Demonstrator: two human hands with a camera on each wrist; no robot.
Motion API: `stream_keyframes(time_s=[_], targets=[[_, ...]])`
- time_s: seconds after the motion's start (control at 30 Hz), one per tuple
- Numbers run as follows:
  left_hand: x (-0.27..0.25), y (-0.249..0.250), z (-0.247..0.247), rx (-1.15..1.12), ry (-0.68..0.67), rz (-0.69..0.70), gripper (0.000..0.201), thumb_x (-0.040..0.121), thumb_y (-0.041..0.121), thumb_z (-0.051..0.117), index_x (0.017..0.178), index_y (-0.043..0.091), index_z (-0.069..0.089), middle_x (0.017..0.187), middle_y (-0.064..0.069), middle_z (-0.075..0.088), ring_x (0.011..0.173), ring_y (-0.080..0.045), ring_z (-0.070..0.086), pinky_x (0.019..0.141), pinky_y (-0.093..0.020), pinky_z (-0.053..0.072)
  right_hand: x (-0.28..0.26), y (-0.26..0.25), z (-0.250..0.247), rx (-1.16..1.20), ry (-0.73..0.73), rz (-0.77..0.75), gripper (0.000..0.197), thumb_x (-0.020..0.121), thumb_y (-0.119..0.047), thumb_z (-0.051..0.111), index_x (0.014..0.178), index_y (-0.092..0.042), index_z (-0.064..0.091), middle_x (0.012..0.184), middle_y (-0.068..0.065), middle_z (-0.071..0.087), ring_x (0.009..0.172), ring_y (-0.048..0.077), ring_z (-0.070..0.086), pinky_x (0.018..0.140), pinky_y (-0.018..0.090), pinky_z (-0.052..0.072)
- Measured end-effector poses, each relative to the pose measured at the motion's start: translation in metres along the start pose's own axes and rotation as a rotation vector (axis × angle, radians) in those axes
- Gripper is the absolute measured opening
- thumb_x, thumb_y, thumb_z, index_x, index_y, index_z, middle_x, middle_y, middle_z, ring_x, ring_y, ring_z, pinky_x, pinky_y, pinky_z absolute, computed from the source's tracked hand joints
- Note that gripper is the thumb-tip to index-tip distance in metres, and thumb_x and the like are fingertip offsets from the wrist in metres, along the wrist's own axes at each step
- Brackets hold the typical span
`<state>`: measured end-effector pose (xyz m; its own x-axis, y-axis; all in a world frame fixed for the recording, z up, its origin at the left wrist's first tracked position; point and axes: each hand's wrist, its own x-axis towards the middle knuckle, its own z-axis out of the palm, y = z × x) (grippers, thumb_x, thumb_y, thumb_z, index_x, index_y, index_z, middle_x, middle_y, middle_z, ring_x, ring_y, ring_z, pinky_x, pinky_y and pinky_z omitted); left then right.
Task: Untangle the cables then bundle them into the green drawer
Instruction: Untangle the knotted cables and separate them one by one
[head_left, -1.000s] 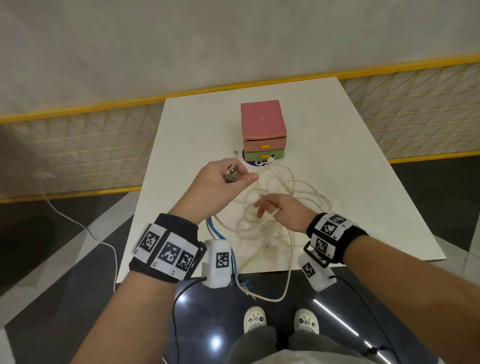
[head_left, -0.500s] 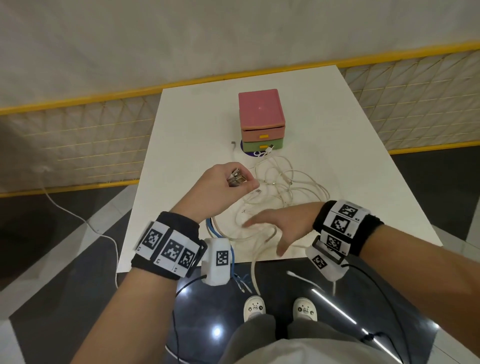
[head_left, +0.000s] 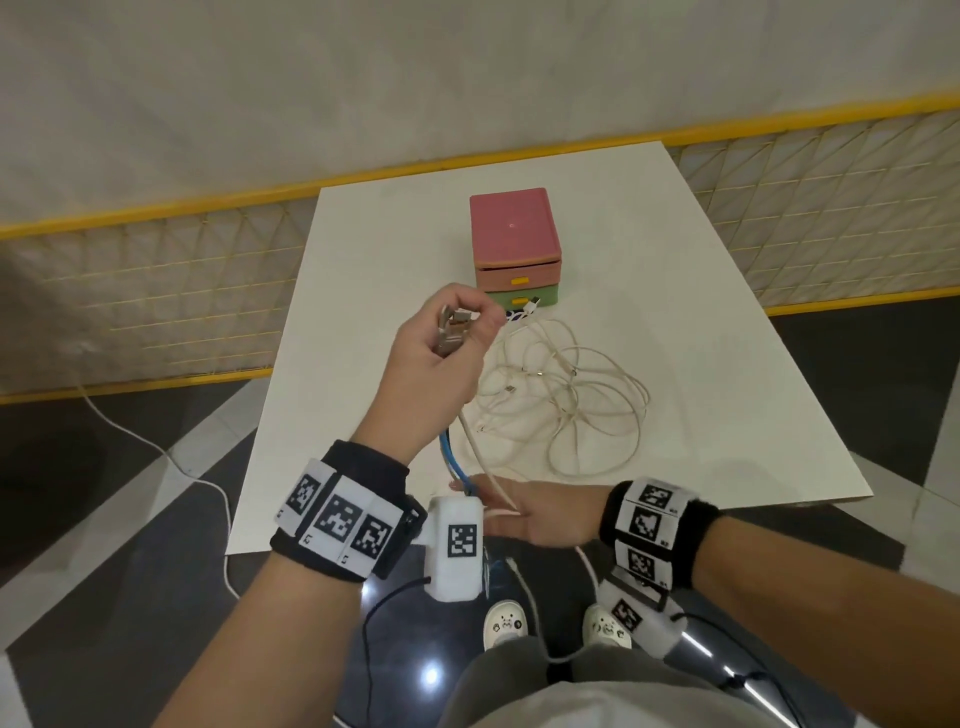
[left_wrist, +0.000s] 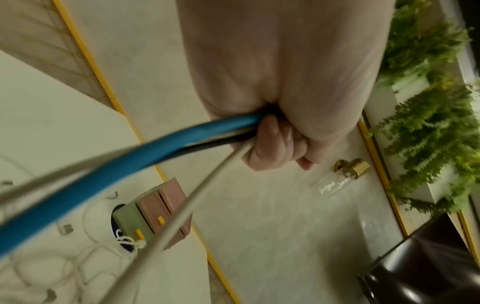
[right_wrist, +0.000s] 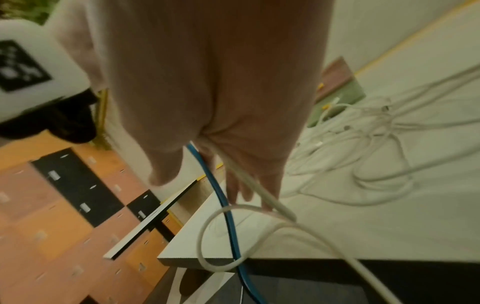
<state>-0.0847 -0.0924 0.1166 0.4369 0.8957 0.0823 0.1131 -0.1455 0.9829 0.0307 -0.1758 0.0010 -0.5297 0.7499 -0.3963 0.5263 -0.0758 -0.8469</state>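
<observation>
My left hand (head_left: 441, 353) is raised above the white table (head_left: 701, 322), just in front of the green drawer (head_left: 524, 297). It grips a bunch of cable ends with metal connectors (head_left: 454, 325). A blue cable (head_left: 449, 457) and pale cables hang down from its fist (left_wrist: 272, 144). My right hand (head_left: 514, 514) is at the table's near edge, under the left wrist. Its fingers (right_wrist: 270, 185) are straight, and the blue cable (right_wrist: 223, 205) and a white cable (right_wrist: 259, 197) run across them. A tangle of white cables (head_left: 561, 400) lies on the table between the hands and the shut drawer.
The green drawer is the lowest level of a pink drawer unit (head_left: 514, 228). A yellow mesh fence (head_left: 156, 291) runs behind the table. A white cord (head_left: 130, 431) trails on the floor at the left. Cable ends hang over the table's near edge (right_wrist: 207, 259) above my shoes (head_left: 504, 623).
My right hand has left the tangle and drawn back to the table's near edge, along the hanging cables. My left hand has risen toward the drawers with the connectors.
</observation>
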Motion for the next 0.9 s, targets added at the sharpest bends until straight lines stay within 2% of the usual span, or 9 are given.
stream_keyframes(time_s=[0.07,0.2,0.37,0.47,0.53,0.67,0.73,0.8,0.9], targets=[[-0.004,-0.001,0.002,0.031,-0.013,0.028,0.011,0.098,0.018,0.057,0.088,0.019,0.060,0.052,0.017,0.045,0.047,-0.007,0.030,0.049,-0.022,0.028,-0.004,0.005,-0.003,0.030,-0.030,0.034,0.069,0.090,-0.026,0.064,0.146,-0.022,0.024,0.142,-0.006,0.044,0.123,0.002,0.043,0.105,0.020,0.031],[-0.003,-0.004,-0.001,0.051,0.001,0.017,0.012,0.097,0.020,0.060,0.086,0.022,0.060,0.052,0.017,0.044,0.048,-0.008,0.030,0.050,-0.025,0.028,-0.014,0.001,-0.033,-0.038,-0.115,0.158,0.112,0.075,-0.032,0.080,0.150,-0.033,-0.003,0.153,-0.001,0.028,0.137,0.012,0.033,0.109,0.023,0.029],[-0.004,0.000,0.003,0.042,-0.015,0.026,0.010,0.097,0.020,0.059,0.087,0.020,0.059,0.049,0.015,0.042,0.045,-0.007,0.029,0.048,-0.023,0.029,-0.011,-0.019,-0.044,0.069,0.091,-0.081,0.063,0.095,-0.028,0.056,0.147,-0.029,0.022,0.140,0.000,0.047,0.128,0.010,0.047,0.105,0.028,0.044],[0.000,0.010,0.000,-0.047,0.062,0.063,0.011,0.099,0.014,0.055,0.088,0.014,0.057,0.047,0.015,0.039,0.043,-0.006,0.027,0.044,-0.019,0.027,-0.005,0.006,-0.013,0.117,0.035,0.041,0.039,0.100,-0.026,0.045,0.138,-0.021,0.039,0.125,0.003,0.055,0.111,0.017,0.060,0.086,0.034,0.057],[0.003,0.015,-0.006,-0.084,0.093,0.090,0.011,0.100,0.012,0.053,0.089,0.012,0.055,0.047,0.015,0.036,0.041,-0.007,0.026,0.042,-0.018,0.027,-0.005,0.035,0.008,0.036,0.060,0.093,0.033,0.097,-0.023,0.050,0.129,-0.016,0.052,0.113,0.006,0.059,0.104,0.022,0.062,0.092,0.038,0.054],[0.000,0.013,-0.007,-0.001,0.057,0.066,0.010,0.099,0.014,0.055,0.090,0.013,0.057,0.048,0.014,0.039,0.045,-0.010,0.027,0.044,-0.022,0.026,-0.006,0.066,0.023,-0.267,0.190,-0.033,0.021,0.092,-0.030,0.057,0.108,-0.024,0.069,0.110,-0.004,0.059,0.105,0.015,0.047,0.098,0.027,0.037],[-0.001,0.011,-0.005,0.020,0.041,0.045,0.010,0.099,0.016,0.055,0.089,0.015,0.058,0.048,0.015,0.040,0.047,-0.010,0.027,0.044,-0.023,0.025,-0.003,0.064,0.018,-0.313,0.125,0.021,0.026,0.095,-0.036,0.050,0.106,-0.022,0.068,0.106,0.000,0.064,0.100,0.018,0.051,0.096,0.033,0.040],[0.000,0.011,-0.004,0.022,0.038,0.039,0.009,0.099,0.016,0.056,0.091,0.013,0.058,0.048,0.015,0.040,0.046,-0.008,0.028,0.043,-0.021,0.027,-0.004,0.059,0.012,-0.320,-0.094,0.146,0.033,0.097,-0.038,0.045,0.106,-0.017,0.069,0.100,0.013,0.068,0.090,0.028,0.059,0.089,0.041,0.046],[0.000,0.012,-0.003,0.041,0.012,0.047,0.009,0.099,0.015,0.056,0.094,0.009,0.057,0.048,0.017,0.045,0.044,-0.003,0.031,0.044,-0.014,0.030,-0.007,0.048,0.000,-0.281,-0.256,0.226,0.032,0.089,-0.039,0.061,0.112,-0.018,0.068,0.112,0.007,0.069,0.101,0.020,0.062,0.095,0.035,0.047]])
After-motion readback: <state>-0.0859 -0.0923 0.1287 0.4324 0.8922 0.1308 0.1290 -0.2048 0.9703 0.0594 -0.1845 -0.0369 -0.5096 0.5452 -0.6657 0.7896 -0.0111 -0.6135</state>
